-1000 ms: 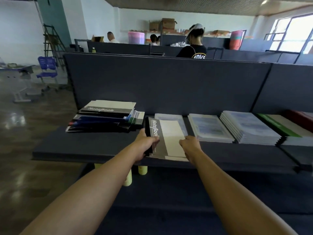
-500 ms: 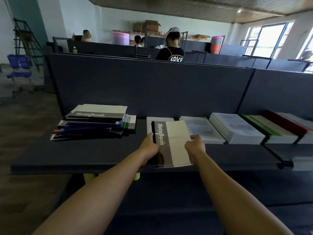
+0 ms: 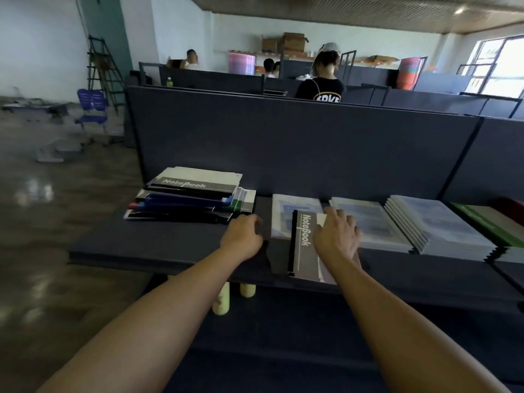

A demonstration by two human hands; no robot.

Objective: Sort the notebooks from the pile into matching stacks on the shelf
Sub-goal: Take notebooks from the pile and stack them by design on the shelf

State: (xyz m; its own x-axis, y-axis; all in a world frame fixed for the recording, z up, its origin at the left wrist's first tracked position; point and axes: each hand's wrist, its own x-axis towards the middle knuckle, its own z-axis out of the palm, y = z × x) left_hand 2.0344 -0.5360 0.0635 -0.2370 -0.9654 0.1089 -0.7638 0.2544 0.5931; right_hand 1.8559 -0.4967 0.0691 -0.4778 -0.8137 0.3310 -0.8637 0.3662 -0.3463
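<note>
Room: open office with dark partitions, people seated behind them.
Shelf (image 3: 170, 245): mixed pile (image 3: 192, 197) at left, sorted stacks (image 3: 425, 222) running right.
Notebook (image 3: 304, 248): grey-banded, lying partly on the pale stack (image 3: 286, 214), under the right fingers.
Right hand (image 3: 337, 236): fingers spread flat on the cover, not curled round it.
Left hand (image 3: 243, 239): loosely curled, holding nothing, just left of the notebook.
Change: half a second ago the left hand gripped the spine; now it's off.

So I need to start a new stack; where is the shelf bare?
Bare shelf lies in front of the mixed pile, left of the left hand. Right of that it is crowded: grey notebook under the right hand, then sorted stacks side by side.
</note>
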